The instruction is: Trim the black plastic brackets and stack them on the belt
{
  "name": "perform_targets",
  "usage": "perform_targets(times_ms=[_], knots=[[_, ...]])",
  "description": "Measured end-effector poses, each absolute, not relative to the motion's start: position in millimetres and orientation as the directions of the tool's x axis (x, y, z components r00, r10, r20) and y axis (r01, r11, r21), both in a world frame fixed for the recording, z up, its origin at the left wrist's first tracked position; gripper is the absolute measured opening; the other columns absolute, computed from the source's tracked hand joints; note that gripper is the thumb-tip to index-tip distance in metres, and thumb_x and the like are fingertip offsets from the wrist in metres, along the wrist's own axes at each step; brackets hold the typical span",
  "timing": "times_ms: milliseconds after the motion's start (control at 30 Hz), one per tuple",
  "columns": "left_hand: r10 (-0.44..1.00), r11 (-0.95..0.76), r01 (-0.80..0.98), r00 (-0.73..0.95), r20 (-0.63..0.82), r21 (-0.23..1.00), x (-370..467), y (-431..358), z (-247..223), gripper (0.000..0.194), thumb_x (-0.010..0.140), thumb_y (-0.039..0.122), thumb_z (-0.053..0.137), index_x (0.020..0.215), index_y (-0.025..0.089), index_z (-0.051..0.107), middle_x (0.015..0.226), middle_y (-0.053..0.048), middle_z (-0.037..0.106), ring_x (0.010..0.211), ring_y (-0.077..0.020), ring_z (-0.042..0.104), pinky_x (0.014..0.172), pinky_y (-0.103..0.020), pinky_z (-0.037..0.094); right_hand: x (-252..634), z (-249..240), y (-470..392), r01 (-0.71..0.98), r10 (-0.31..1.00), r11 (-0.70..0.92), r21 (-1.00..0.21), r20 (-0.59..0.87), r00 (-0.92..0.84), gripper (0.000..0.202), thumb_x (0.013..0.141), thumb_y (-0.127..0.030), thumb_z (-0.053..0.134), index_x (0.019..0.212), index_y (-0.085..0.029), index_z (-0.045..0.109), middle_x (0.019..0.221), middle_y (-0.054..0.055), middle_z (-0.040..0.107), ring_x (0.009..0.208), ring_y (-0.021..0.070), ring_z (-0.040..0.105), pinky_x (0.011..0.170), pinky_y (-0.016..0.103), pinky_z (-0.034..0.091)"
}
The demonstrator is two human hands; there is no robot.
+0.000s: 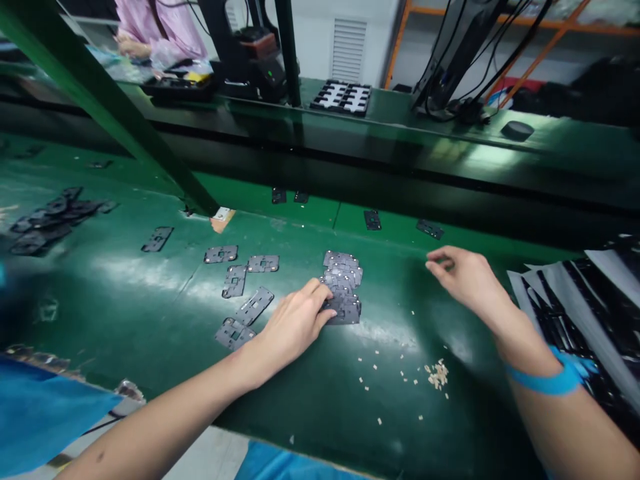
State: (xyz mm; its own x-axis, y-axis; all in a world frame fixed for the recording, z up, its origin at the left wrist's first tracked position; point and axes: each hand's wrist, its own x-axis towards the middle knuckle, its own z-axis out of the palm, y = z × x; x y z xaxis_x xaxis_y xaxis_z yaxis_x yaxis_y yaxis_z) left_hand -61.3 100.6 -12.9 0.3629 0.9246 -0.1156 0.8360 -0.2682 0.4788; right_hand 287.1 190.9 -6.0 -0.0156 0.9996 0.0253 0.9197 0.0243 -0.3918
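My left hand (300, 313) rests at the near left side of an overlapping row of thin black plastic plates (343, 277). Its thumb and fingers are closed on the edge of the nearest plate. My right hand (463, 277), a blue band on its wrist, hovers to the right over the green table. Thumb and forefinger are curled with a small gap between their tips, and nothing shows in them. Just beyond it, a single black plate (430, 229) lies on the green strip. Small pale chips (438, 375) lie in a little heap nearer me, with several scattered around.
Loose black plates (235, 281) lie left of my hand, and a pile (50, 220) sits farther left. A green post (125, 120) slants across the left. Black parts between white sheets (575, 313) are stacked at right. Across the bench, a person in pink (160, 33) sits.
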Motion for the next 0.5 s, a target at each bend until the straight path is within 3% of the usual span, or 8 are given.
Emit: perform_targets(times_ms=[100,233,400,500], knots=[[0.937,-0.267,0.889,0.329,-0.116,0.371,-66,105,-9,0.014,0.104,0.025,0.065,0.116,0.019,0.067,0.118,-0.009,0.069,0.084,-0.0259,0.075,0.072,-0.036,0.054,309,-25,245,0.932,0.99,-0.07,-0.356,0.088,0.108,0.025,0.085,-0.027,0.069,0.106,-0.015,0.076,0.092,0.014,0.077,0.089,0.0341,0.075,0.088,0.047,0.057],[0.931,-0.289,0.879,0.35,-0.101,0.38,-69,121,-2,0.01,0.105,0.026,0.064,0.111,0.019,0.069,0.112,-0.007,0.071,0.085,-0.0253,0.075,0.074,-0.036,0.055,334,-53,289,0.918,0.964,-0.17,-0.358,0.134,0.231,0.038,0.08,-0.036,0.077,0.111,-0.014,0.072,0.123,0.023,0.069,0.119,0.0422,0.064,0.101,0.056,0.052],[0.91,-0.36,0.846,0.412,-0.054,0.392,-40,191,0,0.01,0.104,0.025,0.065,0.103,0.018,0.072,0.104,-0.006,0.073,0.092,-0.0258,0.074,0.08,-0.036,0.056,349,-67,308,0.893,0.958,-0.2,-0.403,0.111,0.265,0.03,0.068,-0.037,0.086,0.085,-0.021,0.067,0.11,0.016,0.068,0.115,0.04,0.064,0.097,0.054,0.054],[0.909,-0.377,0.839,0.417,-0.018,0.392,-1,252,-5,0.013,0.103,0.024,0.066,0.111,0.016,0.072,0.116,-0.011,0.073,0.107,-0.0282,0.072,0.091,-0.037,0.056,351,-63,306,0.878,0.961,-0.175,-0.446,0.115,0.25,0.029,0.067,-0.033,0.084,0.076,-0.024,0.058,0.092,0.01,0.069,0.098,0.0343,0.069,0.09,0.05,0.057]])
